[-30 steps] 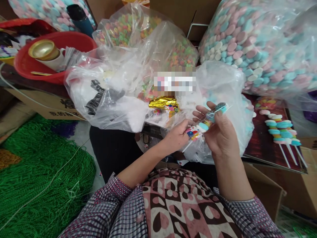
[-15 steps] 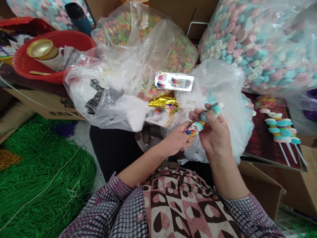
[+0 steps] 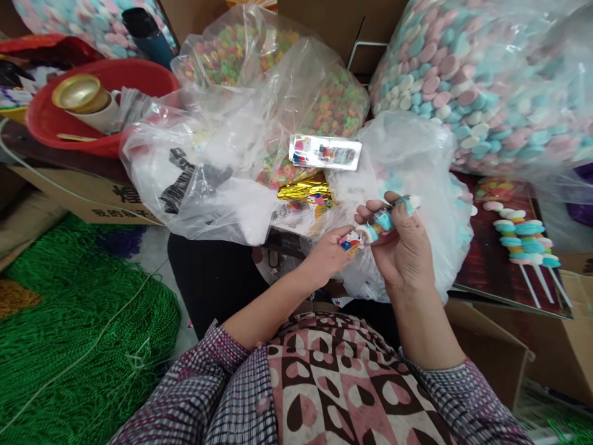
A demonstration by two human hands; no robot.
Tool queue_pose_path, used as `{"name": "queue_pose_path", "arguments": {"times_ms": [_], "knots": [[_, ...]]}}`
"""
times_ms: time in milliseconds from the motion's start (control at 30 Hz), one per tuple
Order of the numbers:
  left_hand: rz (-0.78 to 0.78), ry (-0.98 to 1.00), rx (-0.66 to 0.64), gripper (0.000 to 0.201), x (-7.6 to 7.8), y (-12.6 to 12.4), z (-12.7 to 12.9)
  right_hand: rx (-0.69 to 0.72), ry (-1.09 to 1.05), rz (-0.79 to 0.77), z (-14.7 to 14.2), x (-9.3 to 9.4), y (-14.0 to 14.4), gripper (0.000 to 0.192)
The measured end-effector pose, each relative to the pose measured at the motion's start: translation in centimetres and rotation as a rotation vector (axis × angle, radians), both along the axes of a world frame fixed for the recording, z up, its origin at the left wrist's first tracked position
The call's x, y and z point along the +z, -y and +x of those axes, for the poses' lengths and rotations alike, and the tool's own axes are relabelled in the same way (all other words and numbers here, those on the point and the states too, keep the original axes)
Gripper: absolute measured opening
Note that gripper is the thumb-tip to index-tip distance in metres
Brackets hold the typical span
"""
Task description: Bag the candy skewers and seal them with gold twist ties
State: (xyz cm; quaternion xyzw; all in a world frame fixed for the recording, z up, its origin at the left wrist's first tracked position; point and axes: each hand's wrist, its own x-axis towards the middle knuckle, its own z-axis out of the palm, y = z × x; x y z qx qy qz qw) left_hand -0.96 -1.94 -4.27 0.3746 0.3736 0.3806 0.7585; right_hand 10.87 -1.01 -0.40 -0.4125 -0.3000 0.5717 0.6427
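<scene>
Between my two hands is a marshmallow skewer [image 3: 382,220] in a clear wrapper with a colourful printed end. My left hand [image 3: 330,254] is closed on the printed end of the wrapper. Fingers of my right hand [image 3: 404,247] wrap round the skewer farther up, thumb on top; its white tip sticks out past them. Just beyond lie a stack of printed clear wrappers [image 3: 325,152] and a bundle of gold twist ties [image 3: 303,188]. Several finished-looking marshmallow skewers [image 3: 525,238] rest at the right, their white sticks toward me.
Behind my right hand stands a clear bag of marshmallows [image 3: 428,161], with a larger marshmallow bag [image 3: 486,93] at the back right. Bags of coloured ring candies [image 3: 241,55] fill the back middle. A red basin [image 3: 34,117] holds cups at the left. Green cords [image 3: 88,334] heap below.
My left hand has shifted slightly up and left along the wrapper, showing more of its printed end. The skewer has turned a little in my right hand.
</scene>
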Motion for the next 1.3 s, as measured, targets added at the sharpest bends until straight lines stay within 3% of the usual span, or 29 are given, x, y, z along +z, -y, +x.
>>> {"name": "queue_pose_path", "arguments": {"times_ms": [233,433,567,667,733,833,967,1100,1300], "knots": [[-0.041,-0.008,0.061,0.029,1.5,-0.1,-0.5,0.273,0.094,-0.046,-0.3,-0.7,1.4,0.051],[-0.09,0.096,-0.078,0.035,1.4,0.1,-0.7,0.182,0.107,-0.054,-0.9,-1.5,1.6,0.043],[0.023,0.08,-0.173,0.038,1.0,0.2,-1.3,0.154,0.09,-0.094,-1.1,-1.0,1.9,0.041],[0.102,0.06,-0.194,0.03,1.1,-0.3,-2.3,0.167,0.093,-0.107,-0.8,-0.5,2.0,0.043],[0.096,0.156,-0.224,0.021,1.3,-0.8,-3.0,0.159,0.103,-0.077,-0.4,-0.1,1.9,0.045],[0.006,0.349,-0.316,0.035,1.3,-1.4,-3.4,0.184,0.123,-0.045,0.1,0.1,1.8,0.046],[0.004,0.328,-0.286,0.043,1.2,-0.9,-2.5,0.282,0.144,-0.072,0.1,-0.5,1.9,0.042],[-0.018,0.277,-0.229,0.043,1.4,-0.1,-1.9,0.22,0.128,-0.043,-0.1,-0.8,1.8,0.039],[-0.038,0.217,-0.323,0.046,1.5,0.2,-2.0,0.261,0.041,-0.065,0.3,0.4,1.1,0.053]]}}
